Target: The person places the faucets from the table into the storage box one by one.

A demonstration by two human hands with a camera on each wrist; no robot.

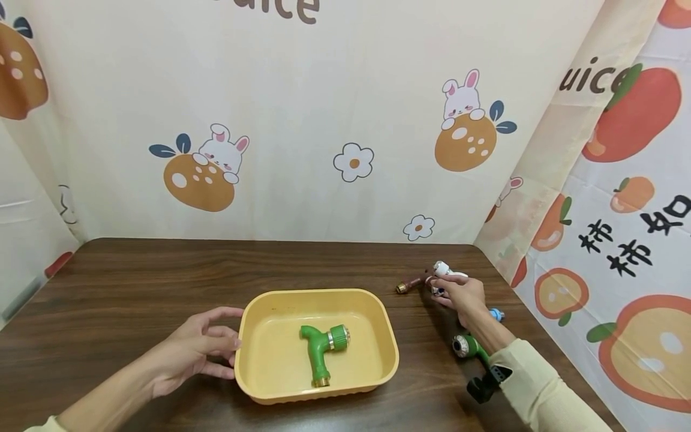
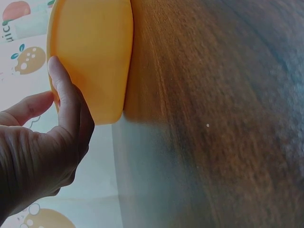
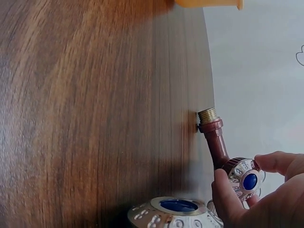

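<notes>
My right hand [image 1: 461, 297] pinches the round silver knob with a blue centre on a dark red faucet [image 3: 216, 145], at the table's right. The faucet's brass threaded end points left in the head view. A white faucet [image 1: 441, 268] lies just behind those fingers. My left hand [image 1: 197, 345] touches the left side of a yellow tray [image 1: 315, 397], fingers only slightly bent at its rim. Inside the tray lies a green faucet [image 1: 318, 351] with a brass end and a green-and-silver knob.
Another green faucet [image 1: 471, 347] lies under my right forearm, partly covered. Part of a blue piece [image 1: 496, 314] shows beside that wrist. A printed curtain [image 1: 291, 120] stands along the back of the brown wooden table [image 1: 162, 264], and another printed cloth hangs at the right.
</notes>
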